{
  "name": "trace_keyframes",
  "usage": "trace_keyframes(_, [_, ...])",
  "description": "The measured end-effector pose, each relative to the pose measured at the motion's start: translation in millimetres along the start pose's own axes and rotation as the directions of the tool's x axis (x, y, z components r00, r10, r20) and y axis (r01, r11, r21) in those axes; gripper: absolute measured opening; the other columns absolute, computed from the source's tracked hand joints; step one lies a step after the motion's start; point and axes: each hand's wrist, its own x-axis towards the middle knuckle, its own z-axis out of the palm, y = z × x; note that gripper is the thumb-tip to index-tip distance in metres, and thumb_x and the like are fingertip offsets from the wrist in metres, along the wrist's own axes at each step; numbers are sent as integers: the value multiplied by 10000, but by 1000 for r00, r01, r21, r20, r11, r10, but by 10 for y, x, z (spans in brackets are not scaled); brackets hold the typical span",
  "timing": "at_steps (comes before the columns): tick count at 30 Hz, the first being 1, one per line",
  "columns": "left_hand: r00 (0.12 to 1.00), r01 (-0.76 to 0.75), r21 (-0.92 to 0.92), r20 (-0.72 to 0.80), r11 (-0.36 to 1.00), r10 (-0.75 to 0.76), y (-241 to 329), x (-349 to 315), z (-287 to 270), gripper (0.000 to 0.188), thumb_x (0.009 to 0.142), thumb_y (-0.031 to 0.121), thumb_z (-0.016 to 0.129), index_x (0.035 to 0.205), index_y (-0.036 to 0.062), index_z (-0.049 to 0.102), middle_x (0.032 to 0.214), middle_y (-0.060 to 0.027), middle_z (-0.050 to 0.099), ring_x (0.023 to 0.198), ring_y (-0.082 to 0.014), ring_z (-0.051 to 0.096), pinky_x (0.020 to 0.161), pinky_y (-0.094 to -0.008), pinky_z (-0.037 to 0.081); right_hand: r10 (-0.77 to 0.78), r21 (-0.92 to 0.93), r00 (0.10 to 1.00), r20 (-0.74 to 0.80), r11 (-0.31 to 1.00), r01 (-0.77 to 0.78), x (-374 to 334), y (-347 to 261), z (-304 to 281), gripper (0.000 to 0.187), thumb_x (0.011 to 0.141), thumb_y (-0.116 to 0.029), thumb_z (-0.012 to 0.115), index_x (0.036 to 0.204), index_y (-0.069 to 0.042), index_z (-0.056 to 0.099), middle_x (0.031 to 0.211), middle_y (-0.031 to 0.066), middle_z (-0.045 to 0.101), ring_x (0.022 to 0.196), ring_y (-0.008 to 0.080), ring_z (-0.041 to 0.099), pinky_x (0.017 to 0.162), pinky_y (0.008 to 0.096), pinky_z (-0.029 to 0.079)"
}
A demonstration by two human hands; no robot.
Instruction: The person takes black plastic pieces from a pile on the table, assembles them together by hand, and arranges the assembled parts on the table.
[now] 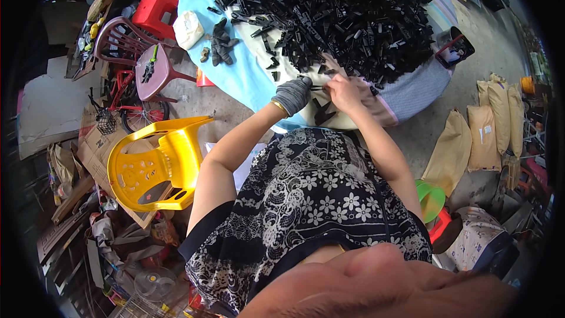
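Observation:
At the near edge of a cloth-covered table (pixel 235 85), my left hand (pixel 292 96), in a grey glove, is closed on one end of a small black plastic piece (pixel 318 88). The bare fingers of my right hand (pixel 344 93) pinch its other end. The piece is too small and partly covered to tell its exact kind. Just beyond my hands rises a large heap of black plastic pieces (pixel 359 20), long and narrow like clips. Several loose ones lie at its left edge. Close below my hands rests another black piece (pixel 322 112). A crumpled grey glove (pixel 220 44) lies left of the heap.
A white plastic bag (pixel 188 29) sits at the table's left side, a phone (pixel 454 47) at its right edge. Left stand a yellow plastic chair (pixel 170 162), a pink chair (pixel 156 73) and a red stool (pixel 156 15). Tan sacks (pixel 484 132) and a green basin (pixel 431 200) are right.

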Motion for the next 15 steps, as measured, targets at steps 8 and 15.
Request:
trace_keyframes(8, [997,45,45,-65,998,-42,18,5,44,207,810,241,533,965,106,557,839,-146,597,739,-320,609,616,-449,474,126,366,987,-103,927,-80,86,253,-19,109,746,-93,640,837,-34,632,814,94,586,731,288,589,648,365,474])
trace_keyframes(15, [995,-97,-12,-33,995,97,-44,73,88,243,813,297,540,914,82,592,772,-146,620,736,-324,613,639,-431,479,-173,-8,984,-49,985,173,1,198,-23,174,741,-79,640,913,-58,630,916,71,564,858,268,582,730,346,475])
